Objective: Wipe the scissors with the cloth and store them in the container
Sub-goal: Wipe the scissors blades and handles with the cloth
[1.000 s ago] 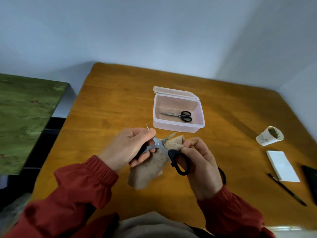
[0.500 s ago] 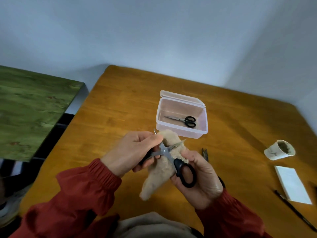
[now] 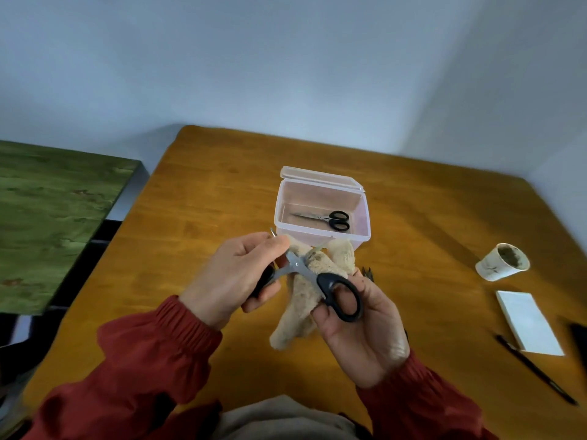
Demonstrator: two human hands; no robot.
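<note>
Both hands meet above the near half of a wooden table [image 3: 206, 201]. The left hand [image 3: 235, 277] curls its fingers round one black handle of the scissors [image 3: 297, 265]. The right hand [image 3: 359, 328] curls round a beige cloth [image 3: 301, 300], and the other handle loop lies against its fingers. Whether a finger passes through the loop cannot be told.

Just beyond the hands stands a clear plastic container [image 3: 365, 217], its lid open at the back. A second pair [image 3: 327, 219] lies flat inside, handles to the right. The cloth's top edge covers part of the container's near wall. Well apart on the right are a tipped paper cup [image 3: 503, 262], a white notepad [image 3: 527, 322] and a black pen [image 3: 536, 369]. A green surface [image 3: 54, 217] sits left of the table.

The held scissors have grey metal blades and black handles, spread into an X that crosses between the hands. One blade runs up and left from the loop — its tip shows past the left thumb. The other points up and right toward the container, buried in the cloth's folds.
</note>
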